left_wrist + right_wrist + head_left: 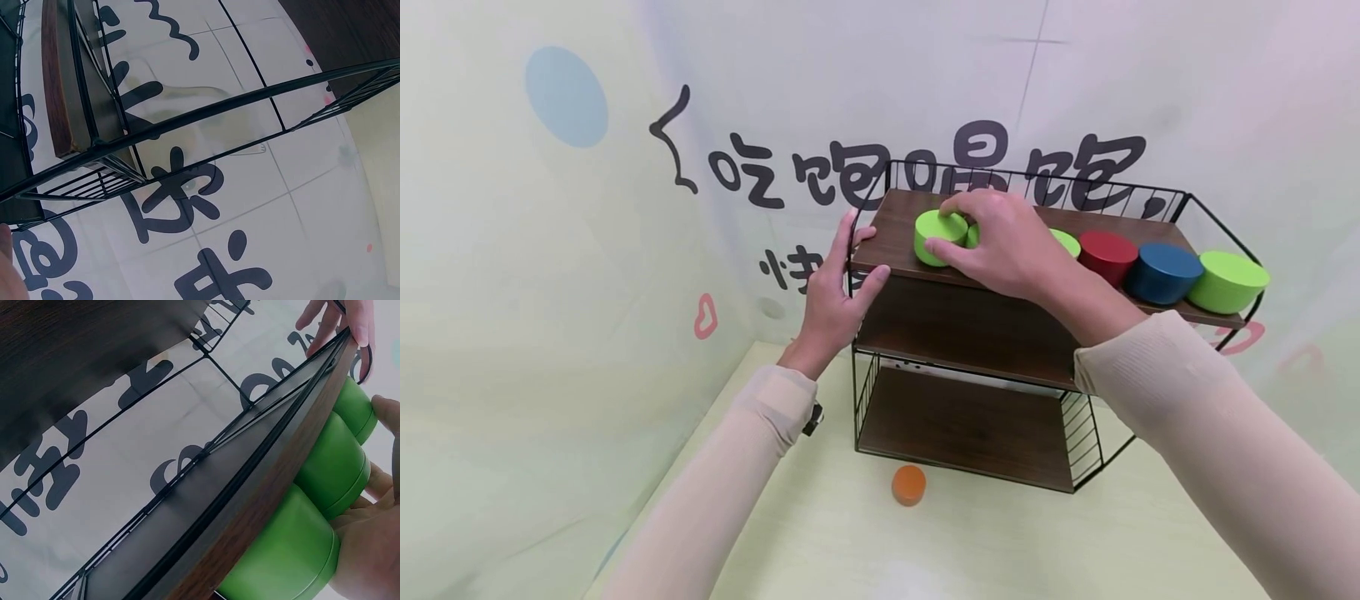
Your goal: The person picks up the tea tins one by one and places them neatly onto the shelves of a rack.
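A dark wood shelf rack (910,208) with a black wire frame stands against the wall, several round lidded tins lined up along its top board. My right hand (1007,242) holds the leftmost green tin (929,243) between thumb and fingers. In the right wrist view the thumb lies against that green tin (354,409), with two more green tins beside it in the row. At the rack's left end my left hand (835,296) grips the top board's corner, thumb at the front edge and fingers around the side wire.
Farther right on the top board sit a red tin (1107,254), a blue tin (1163,271) and a green tin (1228,282). On the pale table in front of the rack lies an orange round piece (909,485). A printed cloth (625,250) hangs behind and left.
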Available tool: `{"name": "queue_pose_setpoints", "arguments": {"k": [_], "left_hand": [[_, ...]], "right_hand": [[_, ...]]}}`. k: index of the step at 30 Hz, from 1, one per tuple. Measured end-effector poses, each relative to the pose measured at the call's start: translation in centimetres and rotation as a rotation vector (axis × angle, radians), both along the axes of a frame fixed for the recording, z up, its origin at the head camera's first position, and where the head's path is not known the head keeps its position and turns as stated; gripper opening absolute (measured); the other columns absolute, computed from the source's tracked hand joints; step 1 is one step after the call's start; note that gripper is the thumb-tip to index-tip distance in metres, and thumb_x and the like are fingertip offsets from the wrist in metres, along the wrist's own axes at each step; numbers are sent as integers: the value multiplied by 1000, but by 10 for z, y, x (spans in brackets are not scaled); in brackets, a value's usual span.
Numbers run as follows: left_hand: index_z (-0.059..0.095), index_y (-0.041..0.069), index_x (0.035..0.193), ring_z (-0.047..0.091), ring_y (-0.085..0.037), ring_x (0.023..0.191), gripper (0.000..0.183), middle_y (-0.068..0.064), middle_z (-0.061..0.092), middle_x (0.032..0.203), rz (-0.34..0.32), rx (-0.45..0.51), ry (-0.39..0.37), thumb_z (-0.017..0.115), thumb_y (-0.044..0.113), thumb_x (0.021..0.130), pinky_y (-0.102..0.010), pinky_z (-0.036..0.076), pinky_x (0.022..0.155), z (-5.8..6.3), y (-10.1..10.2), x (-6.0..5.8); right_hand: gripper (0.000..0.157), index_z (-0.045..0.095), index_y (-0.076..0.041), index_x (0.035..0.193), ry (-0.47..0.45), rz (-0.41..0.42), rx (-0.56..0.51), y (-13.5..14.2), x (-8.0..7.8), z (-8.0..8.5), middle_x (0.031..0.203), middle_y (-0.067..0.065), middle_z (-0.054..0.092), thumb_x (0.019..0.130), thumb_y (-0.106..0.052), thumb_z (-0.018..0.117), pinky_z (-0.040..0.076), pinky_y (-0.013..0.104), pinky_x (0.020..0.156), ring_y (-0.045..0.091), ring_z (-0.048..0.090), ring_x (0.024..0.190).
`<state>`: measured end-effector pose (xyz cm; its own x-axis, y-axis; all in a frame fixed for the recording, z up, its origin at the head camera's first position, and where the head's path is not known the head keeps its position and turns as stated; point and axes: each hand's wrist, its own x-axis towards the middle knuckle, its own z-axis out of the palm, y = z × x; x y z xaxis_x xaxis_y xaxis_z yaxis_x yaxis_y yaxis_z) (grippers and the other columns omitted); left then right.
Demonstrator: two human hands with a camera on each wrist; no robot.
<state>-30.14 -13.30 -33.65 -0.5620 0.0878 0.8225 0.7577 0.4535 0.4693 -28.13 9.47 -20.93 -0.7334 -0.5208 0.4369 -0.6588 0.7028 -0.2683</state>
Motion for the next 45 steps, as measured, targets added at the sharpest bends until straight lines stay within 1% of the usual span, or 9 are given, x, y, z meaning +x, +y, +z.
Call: {"name": "queue_pose_setpoints", "arguments": {"k": [6,10,14,17,19,23,32,39,45], "left_hand": [[26,11,158,48,-13,132,73,-3,58,140,-1,-4,1,63,25,97,-34,35,110,0,1,0],[26,11,157,49,-14,131,74,-3,59,139,1,-4,3,65,24,96,-34,36,109,-1,2,0],[27,8,157,51,-14,130,74,-3,59,139,-1,-2,7,65,23,96,-35,36,108,-2,2,-1],[27,9,157,51,-14,130,73,-3,59,138,1,2,7,64,24,96,-34,36,108,-2,3,-1],[27,10,157,50,-14,131,72,-3,59,138,3,5,7,64,25,97,-34,36,109,-2,2,-2],[27,11,157,49,-13,132,72,-3,59,138,3,10,9,64,25,97,-34,35,109,-2,2,-2],[28,9,157,49,-15,132,74,-4,60,138,-2,20,7,67,20,95,-35,34,110,-3,1,0],[27,12,157,51,-14,130,73,-4,59,138,0,13,4,65,23,96,-35,35,109,-2,1,0],[27,12,157,50,-15,131,72,-4,60,138,12,3,11,61,32,97,-36,36,108,-2,-1,0]], "right_hand": [[44,66,-3,124,-26,-38,41,-1,0,1,89,12,61,94,-35,64,37,38,71,27,52,84],[43,67,-3,123,-24,-37,38,0,0,1,90,13,60,95,-35,64,37,39,72,27,52,84],[44,65,-1,124,17,-21,-10,3,3,4,110,16,66,95,-34,64,41,45,92,31,57,104],[46,64,-1,127,49,-5,-63,6,8,7,129,15,63,94,-34,65,35,50,105,32,53,122],[46,64,-3,128,72,14,-89,7,12,8,132,14,61,94,-34,66,36,51,105,32,53,124],[45,64,-4,129,111,60,-132,8,19,6,131,13,62,93,-32,67,42,50,99,30,59,114],[39,67,-3,123,155,195,-229,7,36,-10,122,11,64,90,-22,72,48,42,87,23,58,111],[40,68,-2,122,173,324,-283,3,53,-28,121,10,65,86,-16,77,46,41,97,22,59,115],[43,66,-3,124,141,373,-273,1,63,-51,118,8,66,85,-18,77,47,38,97,18,60,111]]}}
